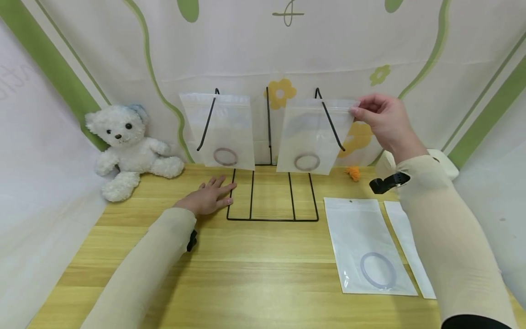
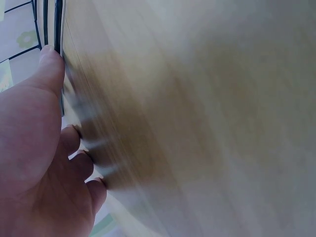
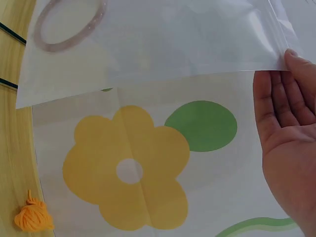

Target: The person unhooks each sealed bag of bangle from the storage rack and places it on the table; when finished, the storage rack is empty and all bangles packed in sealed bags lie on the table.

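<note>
Closest to me, a packet [image 1: 357,233] with a ring [image 1: 362,267] inside lies flat on the wooden table [image 1: 230,283], a second packet [image 1: 411,251] just beside it, partly behind the right sleeve [image 1: 448,237]. Farther off, the person's left hand [image 1: 208,197] touches the base of a black wire rack [image 1: 273,220] with straight, spread fingers, while the right hand [image 1: 384,116] pinches the upper right corner of the right hanging bag [image 1: 308,130], which is on one prong as the left hanging bag [image 1: 230,123] is on another. Behind, a white teddy bear [image 1: 133,155] sits at the left and orange yarn [image 1: 352,172] lies at the right, before a flower-printed curtain [image 1: 238,41].
</note>
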{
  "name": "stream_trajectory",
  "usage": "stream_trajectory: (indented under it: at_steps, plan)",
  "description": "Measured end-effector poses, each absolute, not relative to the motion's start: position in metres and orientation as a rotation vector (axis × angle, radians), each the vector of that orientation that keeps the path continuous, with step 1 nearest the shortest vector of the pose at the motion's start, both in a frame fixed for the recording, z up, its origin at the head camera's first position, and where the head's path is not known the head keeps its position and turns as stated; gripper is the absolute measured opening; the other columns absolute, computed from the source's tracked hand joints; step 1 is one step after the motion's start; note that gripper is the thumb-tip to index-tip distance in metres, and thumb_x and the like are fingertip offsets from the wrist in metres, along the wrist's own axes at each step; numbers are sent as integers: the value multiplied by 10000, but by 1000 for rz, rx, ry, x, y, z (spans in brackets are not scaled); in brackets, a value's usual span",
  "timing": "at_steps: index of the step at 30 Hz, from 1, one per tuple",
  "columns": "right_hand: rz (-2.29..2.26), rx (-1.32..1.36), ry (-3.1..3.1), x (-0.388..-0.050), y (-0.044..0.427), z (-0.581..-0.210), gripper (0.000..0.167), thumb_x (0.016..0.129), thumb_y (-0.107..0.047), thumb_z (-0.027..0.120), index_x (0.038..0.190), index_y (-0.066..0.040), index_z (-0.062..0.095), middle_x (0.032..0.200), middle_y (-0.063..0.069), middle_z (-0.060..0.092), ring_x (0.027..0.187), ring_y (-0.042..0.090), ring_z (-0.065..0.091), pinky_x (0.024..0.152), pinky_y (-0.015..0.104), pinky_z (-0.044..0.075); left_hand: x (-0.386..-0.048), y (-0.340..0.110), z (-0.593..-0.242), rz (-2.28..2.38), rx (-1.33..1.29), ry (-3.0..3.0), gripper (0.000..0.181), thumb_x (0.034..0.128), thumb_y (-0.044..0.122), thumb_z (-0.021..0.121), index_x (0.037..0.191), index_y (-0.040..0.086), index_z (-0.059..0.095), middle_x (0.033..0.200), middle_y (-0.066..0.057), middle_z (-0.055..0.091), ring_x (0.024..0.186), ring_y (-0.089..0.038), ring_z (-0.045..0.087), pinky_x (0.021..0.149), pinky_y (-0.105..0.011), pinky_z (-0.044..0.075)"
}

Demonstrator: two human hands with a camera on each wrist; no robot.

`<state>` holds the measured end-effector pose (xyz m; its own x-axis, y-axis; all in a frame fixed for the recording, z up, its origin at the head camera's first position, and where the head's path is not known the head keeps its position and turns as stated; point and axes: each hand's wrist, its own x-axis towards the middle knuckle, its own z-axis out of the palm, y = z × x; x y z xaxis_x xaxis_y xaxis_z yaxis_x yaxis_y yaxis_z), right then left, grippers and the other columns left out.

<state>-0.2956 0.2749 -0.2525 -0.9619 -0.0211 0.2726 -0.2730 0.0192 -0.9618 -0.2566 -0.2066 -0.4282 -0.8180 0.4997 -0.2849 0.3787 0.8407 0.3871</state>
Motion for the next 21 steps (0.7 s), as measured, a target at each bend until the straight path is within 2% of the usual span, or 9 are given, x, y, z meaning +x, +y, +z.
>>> stream_trajectory:
  at_steps: [4,11,15,21]
  plan:
    - [1987,313,-2128,-291,273,-252,98,910,-63,866,975,-28,801,859,-23,780,792,102,722,766,167,623,-261,-213,-435,501,670,2622,719,1126,587,463,1737,262,269,1795,-292,42,1640,-578,11,1299,-767,39]
    - [1890,290,-2125,-282,271,-252,110,894,-73,886,967,-26,819,852,-40,796,766,90,728,745,154,614,-271,-222,-452,547,677,2620,773,1076,701,448,1731,328,276,1817,-231,36,1656,-548,5,1302,-764,36]
    - [1909,297,-2088,-273,271,-252,132,878,-58,896,964,0,816,853,-19,793,749,104,724,731,162,624,-273,-222,-454,530,681,2630,760,1086,680,455,1730,313,287,1813,-240,52,1653,-556,18,1299,-770,48]
    - [1903,307,-2043,-258,272,-253,161,860,-53,910,961,26,813,852,-12,800,736,106,722,724,164,625,-258,-214,-432,515,674,2624,727,1121,598,465,1734,255,280,1797,-286,53,1644,-569,18,1308,-754,46]
